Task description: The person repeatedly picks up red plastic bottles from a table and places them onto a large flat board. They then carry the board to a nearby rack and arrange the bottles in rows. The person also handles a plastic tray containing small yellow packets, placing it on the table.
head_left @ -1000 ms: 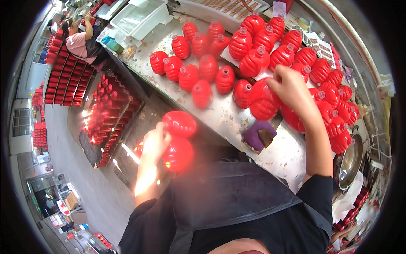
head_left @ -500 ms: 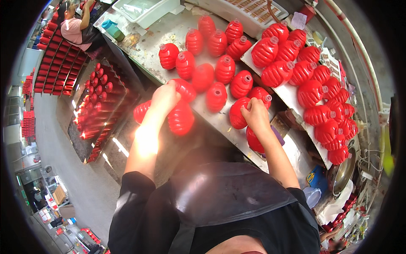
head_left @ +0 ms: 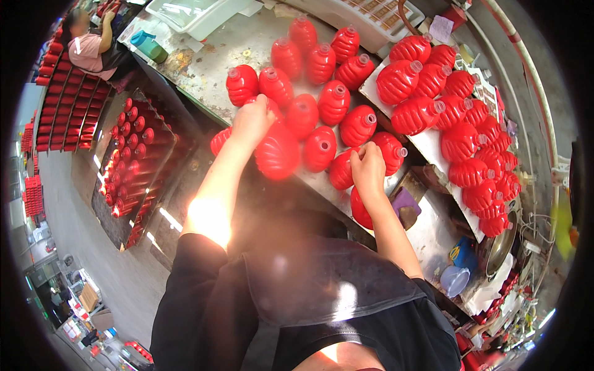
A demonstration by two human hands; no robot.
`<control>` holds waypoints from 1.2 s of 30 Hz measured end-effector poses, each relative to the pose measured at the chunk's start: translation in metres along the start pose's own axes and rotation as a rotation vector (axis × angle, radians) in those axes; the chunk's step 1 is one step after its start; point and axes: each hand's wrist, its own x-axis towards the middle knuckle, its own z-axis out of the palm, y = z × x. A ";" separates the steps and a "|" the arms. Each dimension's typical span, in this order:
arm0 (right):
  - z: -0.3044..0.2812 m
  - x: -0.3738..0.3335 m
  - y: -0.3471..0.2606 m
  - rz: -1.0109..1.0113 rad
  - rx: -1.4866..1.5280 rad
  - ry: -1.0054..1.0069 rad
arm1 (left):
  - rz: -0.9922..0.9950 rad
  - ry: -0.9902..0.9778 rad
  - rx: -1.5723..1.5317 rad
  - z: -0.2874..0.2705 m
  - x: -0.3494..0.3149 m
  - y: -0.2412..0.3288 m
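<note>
From my distant post I count two bare hands, both closed. The left hand (head_left: 252, 123) grips what I make out as three red bottles (head_left: 276, 154) at the near edge of the table (head_left: 229, 52); the right hand (head_left: 369, 166) pinches two more bottles (head_left: 361, 210) beside it (their necks are hidden under the fingers). Between and beyond the hands, twelve loose bottles (head_left: 321, 63) sit on the tabletop. One white board (head_left: 427, 145) carries a crowd too packed for me to count surely. I also see two white tubs (head_left: 204, 21), one turquoise flask (head_left: 148, 46) and one purple pad (head_left: 403, 199).
</note>
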 end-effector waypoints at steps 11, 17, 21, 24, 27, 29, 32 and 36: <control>-0.026 -0.026 0.012 -0.144 0.058 0.013 | 0.056 -0.045 0.106 -0.033 -0.020 0.005; -0.052 -0.023 0.059 0.354 0.459 0.296 | -0.018 0.129 0.024 -0.115 -0.047 0.004; -0.040 -0.033 0.071 0.436 0.702 0.313 | -0.145 0.386 0.082 -0.185 -0.035 0.011; -0.032 -0.041 0.070 0.039 0.234 0.335 | -0.004 0.543 0.039 -0.221 0.005 0.012; -0.033 -0.040 0.071 -0.196 -0.063 0.323 | 0.277 0.725 0.206 -0.227 0.074 0.007; -0.033 -0.036 0.072 -0.199 -0.098 0.325 | 0.302 0.696 0.357 -0.214 0.125 0.002; -0.030 -0.035 0.070 -0.174 -0.112 0.306 | 0.258 0.570 0.379 -0.175 0.197 -0.003; -0.026 -0.037 0.067 -0.141 -0.093 0.315 | 0.192 0.406 0.358 -0.114 0.269 -0.012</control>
